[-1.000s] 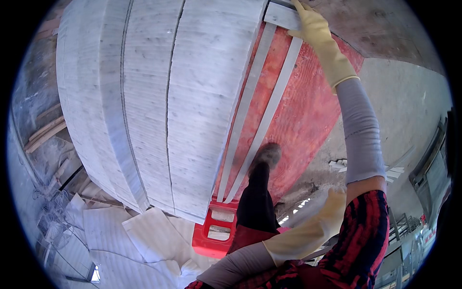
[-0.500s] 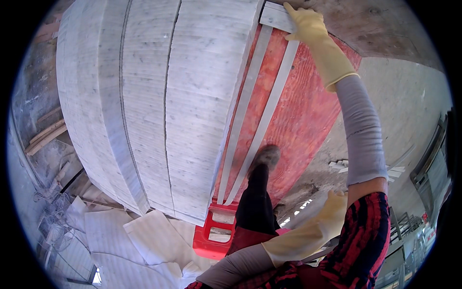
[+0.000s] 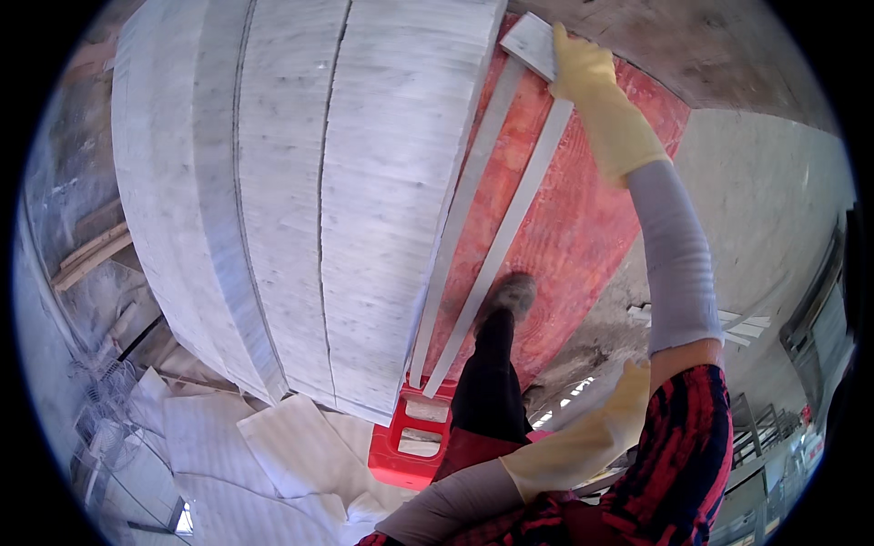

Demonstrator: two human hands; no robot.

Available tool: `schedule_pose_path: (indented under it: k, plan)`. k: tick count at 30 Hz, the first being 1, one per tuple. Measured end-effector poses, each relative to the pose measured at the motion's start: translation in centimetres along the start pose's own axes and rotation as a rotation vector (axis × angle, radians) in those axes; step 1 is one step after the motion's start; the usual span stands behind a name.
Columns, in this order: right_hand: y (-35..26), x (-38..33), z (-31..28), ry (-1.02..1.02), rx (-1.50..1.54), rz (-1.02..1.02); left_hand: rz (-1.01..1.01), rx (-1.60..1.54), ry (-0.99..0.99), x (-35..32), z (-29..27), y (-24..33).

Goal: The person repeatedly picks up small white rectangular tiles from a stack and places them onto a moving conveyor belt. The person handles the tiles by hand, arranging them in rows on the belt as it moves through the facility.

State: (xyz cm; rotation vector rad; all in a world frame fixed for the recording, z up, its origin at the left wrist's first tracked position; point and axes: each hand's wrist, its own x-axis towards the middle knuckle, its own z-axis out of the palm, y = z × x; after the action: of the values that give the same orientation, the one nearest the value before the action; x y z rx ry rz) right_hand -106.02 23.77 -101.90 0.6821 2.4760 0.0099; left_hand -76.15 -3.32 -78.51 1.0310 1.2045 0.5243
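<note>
My right hand (image 3: 583, 68), in a yellow rubber glove, is closed on the right end of a short white-grey marble strip (image 3: 531, 45) at the far end of a red board. This strip lies slanted across the far ends of two long pale strips (image 3: 501, 241), which run side by side towards me. My left hand (image 3: 619, 414), gloved alike, is bent in near my right elbow; its fingers are partly hidden behind the right arm. My shoe (image 3: 512, 296) stands on the red board (image 3: 569, 209) beside the long strips.
Large grey-veined marble slabs (image 3: 391, 182) form a block along the left of the board. A red plastic stool (image 3: 391, 464) stands at its near end. White sheets (image 3: 282, 446) and a wire fan (image 3: 96, 409) are at lower left. Thin offcuts (image 3: 742, 323) lie on the floor at right.
The short marble strip has turned, its right end swinging down towards me. My right hand has moved slightly nearer with it. The left hand has hardly moved.
</note>
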Motion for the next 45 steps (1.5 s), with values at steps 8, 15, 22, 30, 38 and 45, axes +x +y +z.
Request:
schedule_pose_path:
  k: [8, 15, 22, 30, 38, 45]
  plan:
    - [0.3, -3.7, 3.9, 0.127, 0.147, 0.063, -0.004, -0.018, 0.020, 0.0, 0.8, 0.7]
    - [0.7, -6.3, 0.4, -0.009, 0.304, 0.102, -0.005, 0.044, 0.033, 1.5, 2.8, 2.1]
    - [6.5, -23.6, 8.7, 0.044, 0.907, 0.150, -0.040, 0.348, -0.010, 2.0, 6.8, 4.6]
    - [6.6, -54.6, 19.3, -0.296, 1.339, 0.690, 0.045, 0.550, -0.271, 0.4, 15.5, 2.0]
    - [0.4, -81.3, 29.2, -0.281, 1.729, 0.986, -0.072, 0.328, -0.188, -2.9, 17.0, 1.3]
    - [-2.2, -91.3, 21.1, -0.054, 2.241, 1.054, -0.257, 0.207, -0.200, -2.7, 22.0, -0.4]
